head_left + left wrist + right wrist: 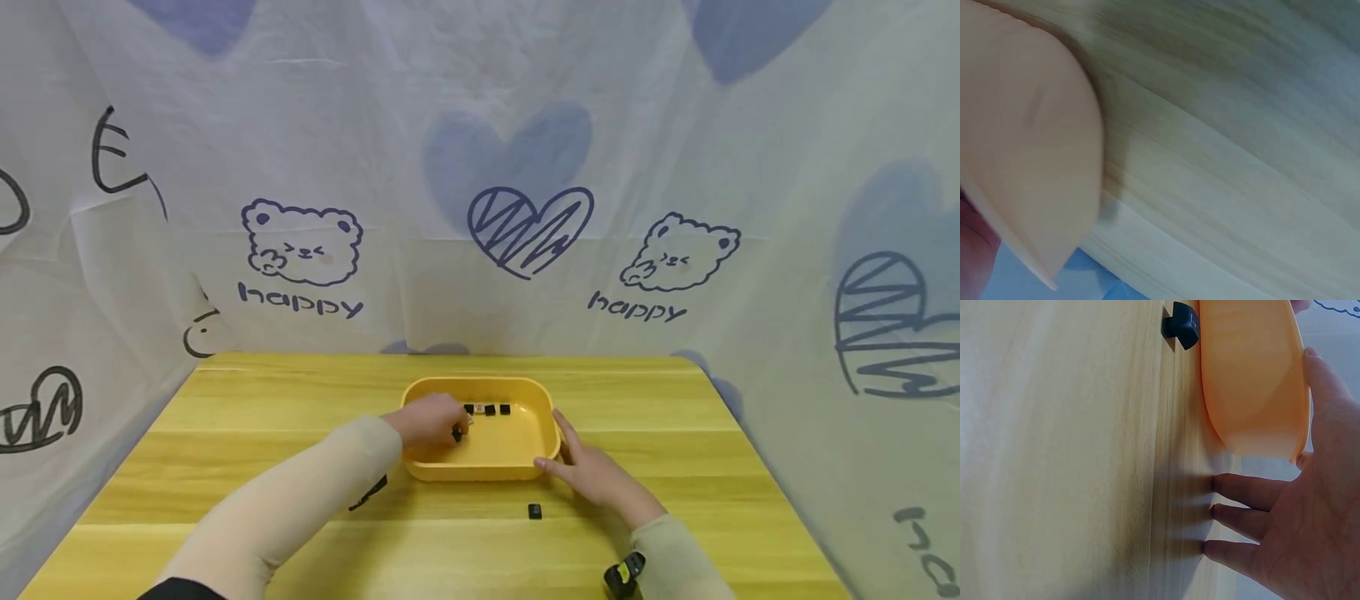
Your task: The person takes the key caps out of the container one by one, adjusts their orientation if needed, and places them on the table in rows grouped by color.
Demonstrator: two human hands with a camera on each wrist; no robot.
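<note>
— From the head, saw what?
— Saw a yellow tray point(480, 472) on the table point(450, 542), patterned cloth point(420, 283) behind; saw left hand point(431, 419) curled inside, apparently pinching a black key point(457, 434), more keys point(490, 410) near the far wall.
— Left wrist?
— Met tray wall point(1029, 144), hiding most of that hand.
— Right wrist?
— Saw right hand point(1304, 500) spread, thumb point(1327, 378) against the rim point(1307, 419), a loose key point(1184, 326) just beside the tray.

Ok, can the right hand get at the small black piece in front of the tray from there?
Likely yes: the small black piece lies on the table close to the right hand, with nothing visible between them. The hand would probably have to leave the tray it touches first.
</note>
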